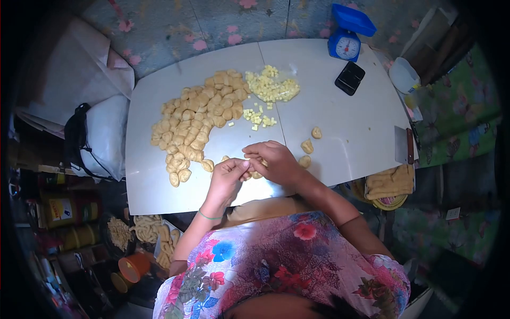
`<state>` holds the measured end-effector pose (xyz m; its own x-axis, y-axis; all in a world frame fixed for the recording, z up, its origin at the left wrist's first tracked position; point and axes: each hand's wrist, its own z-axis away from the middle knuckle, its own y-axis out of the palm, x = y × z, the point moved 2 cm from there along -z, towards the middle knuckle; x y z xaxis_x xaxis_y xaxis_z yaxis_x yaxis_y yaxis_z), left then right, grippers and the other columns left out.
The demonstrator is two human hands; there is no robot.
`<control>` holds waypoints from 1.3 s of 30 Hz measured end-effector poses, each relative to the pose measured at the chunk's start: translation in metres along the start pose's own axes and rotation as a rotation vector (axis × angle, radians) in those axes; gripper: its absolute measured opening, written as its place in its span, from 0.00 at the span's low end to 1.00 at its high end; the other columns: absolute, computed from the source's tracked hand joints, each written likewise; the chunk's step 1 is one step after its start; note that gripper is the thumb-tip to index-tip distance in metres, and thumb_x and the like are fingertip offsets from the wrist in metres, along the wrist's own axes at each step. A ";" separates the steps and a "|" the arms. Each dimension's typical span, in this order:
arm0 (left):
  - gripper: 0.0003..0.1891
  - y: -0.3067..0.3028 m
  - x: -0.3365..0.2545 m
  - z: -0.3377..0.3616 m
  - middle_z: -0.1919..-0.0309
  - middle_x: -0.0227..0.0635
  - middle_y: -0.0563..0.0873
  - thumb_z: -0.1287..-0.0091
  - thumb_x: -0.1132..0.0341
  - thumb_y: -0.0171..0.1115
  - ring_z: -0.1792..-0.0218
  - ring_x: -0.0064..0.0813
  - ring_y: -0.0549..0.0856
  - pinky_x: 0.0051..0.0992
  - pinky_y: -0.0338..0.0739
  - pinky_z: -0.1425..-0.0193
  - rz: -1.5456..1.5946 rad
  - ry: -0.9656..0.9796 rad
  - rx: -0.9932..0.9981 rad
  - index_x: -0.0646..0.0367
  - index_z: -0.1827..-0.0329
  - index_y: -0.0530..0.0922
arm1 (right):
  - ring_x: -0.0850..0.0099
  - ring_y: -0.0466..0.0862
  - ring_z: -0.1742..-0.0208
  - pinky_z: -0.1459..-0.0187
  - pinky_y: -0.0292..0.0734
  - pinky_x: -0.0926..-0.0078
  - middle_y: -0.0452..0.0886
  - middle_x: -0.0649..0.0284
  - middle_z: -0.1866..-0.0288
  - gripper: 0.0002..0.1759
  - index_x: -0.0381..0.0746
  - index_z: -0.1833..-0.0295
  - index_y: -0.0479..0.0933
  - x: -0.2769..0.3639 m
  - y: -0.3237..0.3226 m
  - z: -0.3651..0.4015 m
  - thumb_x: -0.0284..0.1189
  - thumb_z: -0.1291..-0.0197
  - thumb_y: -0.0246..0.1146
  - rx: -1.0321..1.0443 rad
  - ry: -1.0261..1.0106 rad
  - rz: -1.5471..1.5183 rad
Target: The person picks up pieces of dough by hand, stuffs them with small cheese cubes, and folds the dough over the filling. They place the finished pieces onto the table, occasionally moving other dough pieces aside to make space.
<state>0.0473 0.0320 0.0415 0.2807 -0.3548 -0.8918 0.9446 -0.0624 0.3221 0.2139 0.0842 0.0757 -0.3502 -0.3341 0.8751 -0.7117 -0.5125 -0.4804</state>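
My left hand [229, 173] is closed in a pinch, thumb against forefinger, near the table's front edge. My right hand [276, 162] meets it there with curled fingers. What they hold between them is too small and covered to make out. Tan dough pieces [256, 175] show partly from below my fingers. One dough ball [207, 165] lies just left of my left hand, beside a large spread of shaped dough balls [199, 114]. Small pale yellow cubes [258, 118] are scattered beyond my hands, in front of a clear bag of cubes [273, 87].
Several dough lumps [307, 146] lie right of my right hand. A blue kitchen scale [347, 47] and a black case [350, 78] stand at the back right. A cleaver [402, 144] lies at the table's right edge. More dough [390, 182] sits in a container below.
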 end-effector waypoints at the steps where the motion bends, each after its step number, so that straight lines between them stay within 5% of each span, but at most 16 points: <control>1: 0.09 0.001 0.006 -0.002 0.69 0.34 0.85 0.30 0.66 0.60 0.70 0.18 0.78 0.18 0.72 0.63 0.098 -0.014 -0.018 0.65 0.62 0.81 | 0.58 0.82 0.50 0.49 0.76 0.64 0.83 0.53 0.50 0.22 0.34 0.43 0.75 -0.001 -0.001 0.001 0.35 0.39 0.57 0.012 -0.026 -0.023; 5: 0.09 0.008 0.007 -0.001 0.69 0.33 0.85 0.30 0.68 0.61 0.72 0.14 0.74 0.15 0.68 0.67 0.072 -0.003 -0.051 0.67 0.61 0.80 | 0.62 0.83 0.51 0.49 0.76 0.67 0.83 0.55 0.48 0.23 0.34 0.40 0.74 -0.029 0.008 0.004 0.33 0.38 0.57 0.042 -0.146 -0.032; 8: 0.09 0.007 0.007 -0.002 0.69 0.33 0.85 0.30 0.68 0.61 0.71 0.16 0.76 0.16 0.71 0.65 0.037 -0.025 -0.016 0.68 0.59 0.81 | 0.68 0.83 0.53 0.48 0.77 0.71 0.82 0.57 0.47 0.21 0.35 0.41 0.76 -0.005 -0.013 0.015 0.28 0.41 0.59 0.123 0.224 -0.414; 10: 0.08 0.009 -0.004 0.002 0.69 0.34 0.85 0.32 0.69 0.62 0.70 0.21 0.78 0.20 0.74 0.62 -0.214 0.022 -0.117 0.68 0.59 0.82 | 0.70 0.83 0.56 0.50 0.77 0.73 0.83 0.59 0.50 0.20 0.35 0.43 0.77 -0.015 -0.027 0.018 0.25 0.42 0.61 -0.016 -0.018 -0.301; 13: 0.07 -0.006 -0.005 0.003 0.68 0.36 0.85 0.35 0.71 0.63 0.68 0.30 0.81 0.24 0.76 0.58 -0.687 0.262 -0.153 0.67 0.60 0.84 | 0.71 0.83 0.59 0.54 0.78 0.74 0.84 0.59 0.54 0.17 0.34 0.48 0.79 -0.040 -0.031 0.018 0.23 0.46 0.62 -0.115 -0.065 -0.452; 14: 0.07 -0.012 -0.002 0.003 0.68 0.37 0.84 0.36 0.72 0.64 0.66 0.33 0.82 0.26 0.76 0.57 -0.861 0.370 -0.143 0.67 0.61 0.84 | 0.70 0.83 0.60 0.55 0.77 0.74 0.84 0.59 0.56 0.16 0.35 0.50 0.79 -0.044 -0.032 0.017 0.23 0.47 0.63 -0.074 -0.084 -0.443; 17: 0.06 -0.016 0.005 0.004 0.66 0.41 0.83 0.40 0.72 0.66 0.62 0.38 0.82 0.30 0.76 0.56 -0.892 0.277 -0.103 0.67 0.63 0.84 | 0.67 0.82 0.62 0.59 0.77 0.73 0.84 0.59 0.61 0.13 0.35 0.57 0.81 -0.036 -0.043 0.009 0.24 0.50 0.64 0.165 -0.250 -0.191; 19: 0.07 -0.016 0.005 0.003 0.65 0.42 0.83 0.41 0.73 0.66 0.62 0.38 0.82 0.30 0.76 0.56 -0.955 0.239 -0.067 0.66 0.61 0.83 | 0.64 0.82 0.63 0.60 0.76 0.71 0.84 0.59 0.63 0.10 0.37 0.60 0.81 -0.046 -0.050 -0.006 0.25 0.50 0.64 0.352 -0.323 -0.358; 21: 0.09 -0.013 -0.001 0.001 0.63 0.42 0.82 0.41 0.73 0.65 0.62 0.37 0.81 0.29 0.76 0.56 -1.055 0.219 -0.036 0.66 0.58 0.82 | 0.62 0.82 0.64 0.61 0.76 0.68 0.83 0.58 0.65 0.08 0.38 0.62 0.81 -0.062 -0.037 -0.011 0.26 0.49 0.64 0.264 -0.387 -0.172; 23: 0.11 -0.003 -0.007 0.004 0.63 0.43 0.82 0.42 0.74 0.65 0.65 0.37 0.81 0.30 0.76 0.57 -1.131 0.211 -0.073 0.65 0.56 0.80 | 0.60 0.81 0.64 0.62 0.75 0.66 0.82 0.58 0.66 0.06 0.38 0.63 0.80 -0.077 -0.006 -0.001 0.27 0.47 0.63 -0.114 -0.413 0.363; 27: 0.12 -0.003 -0.001 0.009 0.63 0.45 0.81 0.41 0.75 0.62 0.65 0.37 0.82 0.32 0.77 0.60 -1.296 0.472 -0.016 0.64 0.55 0.79 | 0.58 0.81 0.64 0.61 0.75 0.63 0.81 0.56 0.66 0.06 0.38 0.65 0.78 -0.070 -0.002 0.000 0.30 0.44 0.61 -0.088 -0.038 0.141; 33: 0.10 -0.013 0.011 0.012 0.52 0.44 0.80 0.40 0.83 0.51 0.56 0.31 0.83 0.26 0.81 0.60 -0.599 0.103 -0.065 0.67 0.60 0.79 | 0.57 0.81 0.63 0.61 0.75 0.61 0.80 0.56 0.67 0.08 0.39 0.63 0.78 -0.059 0.000 -0.002 0.33 0.44 0.61 -0.015 0.001 0.337; 35: 0.13 -0.022 0.024 0.009 0.49 0.43 0.79 0.39 0.85 0.46 0.56 0.30 0.84 0.26 0.84 0.56 -0.433 0.182 -0.080 0.68 0.60 0.80 | 0.57 0.81 0.63 0.60 0.75 0.61 0.80 0.57 0.67 0.10 0.39 0.62 0.78 -0.065 0.009 -0.004 0.34 0.44 0.62 0.078 -0.123 0.565; 39: 0.14 -0.029 0.036 0.007 0.45 0.44 0.76 0.37 0.85 0.48 0.53 0.33 0.83 0.30 0.83 0.46 0.005 0.113 -0.105 0.69 0.55 0.81 | 0.57 0.81 0.62 0.59 0.75 0.61 0.80 0.55 0.63 0.11 0.40 0.61 0.79 -0.071 0.013 0.000 0.35 0.44 0.61 0.041 0.040 0.335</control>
<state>0.0288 0.0148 0.0024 0.2969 -0.2468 -0.9225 0.9542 0.0391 0.2966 0.2298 0.1010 0.0078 -0.5846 -0.4583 0.6695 -0.5283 -0.4111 -0.7428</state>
